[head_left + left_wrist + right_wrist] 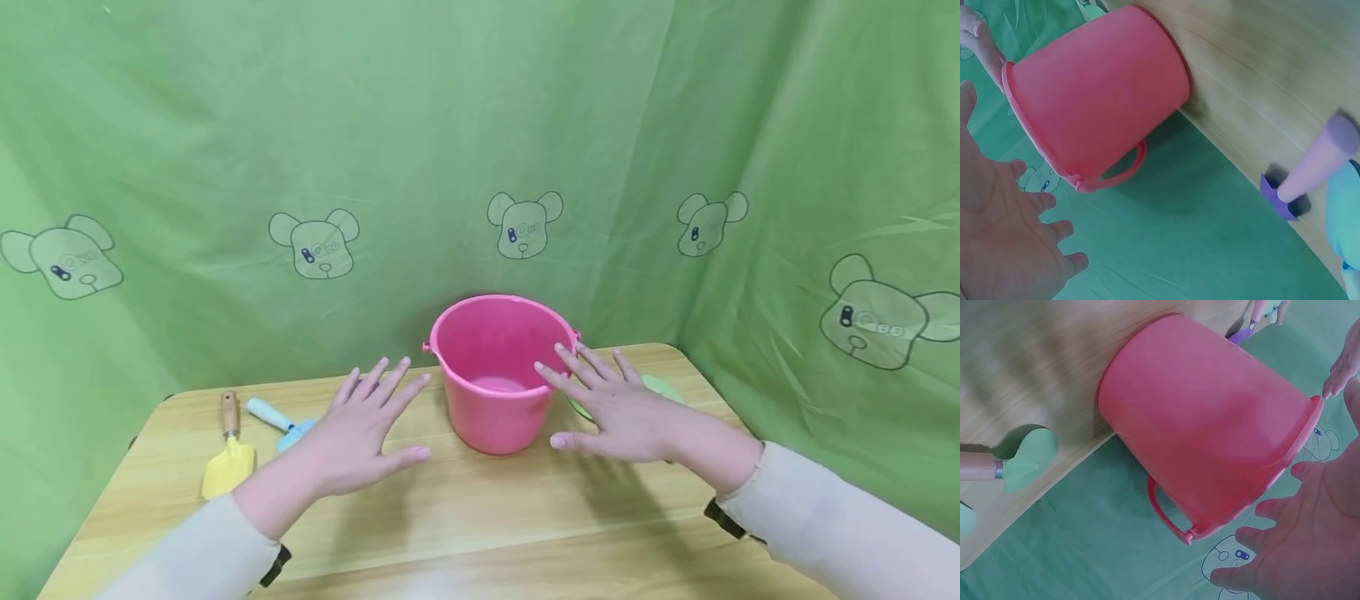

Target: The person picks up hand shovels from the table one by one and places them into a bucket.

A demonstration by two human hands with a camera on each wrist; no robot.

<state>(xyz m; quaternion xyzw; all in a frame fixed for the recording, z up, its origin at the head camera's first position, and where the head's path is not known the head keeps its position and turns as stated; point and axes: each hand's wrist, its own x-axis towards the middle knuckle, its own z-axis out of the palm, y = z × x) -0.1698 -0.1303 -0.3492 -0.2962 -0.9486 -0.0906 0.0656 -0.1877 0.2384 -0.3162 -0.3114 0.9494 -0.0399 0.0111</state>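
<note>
Green cloth (420,150), creased and printed with bear-like heads, hangs behind the desk (480,533), whose surface shows pale wood grain. At the desk's 12 o'clock, near the far edge, the pink bucket (495,421) stands upright: its long axis is vertical and its round mouth faces upward. It is smooth, plastic-looking, narrower toward the base, and its curved handle hangs down along the far side. The left hand (356,437) is at the bucket's 8 o'clock, the right hand (618,412) between 3 and 4. The grip of both is released, with fingers spread; whether the right fingertips touch the rim, one cannot tell. At the desk's 10 o'clock, the yellow scoop (228,467) directs its wooden handle to 12, and the blue scoop (268,412) to 10. Behind the right hand lies the green scoop (1022,469), round-bladed.
</note>
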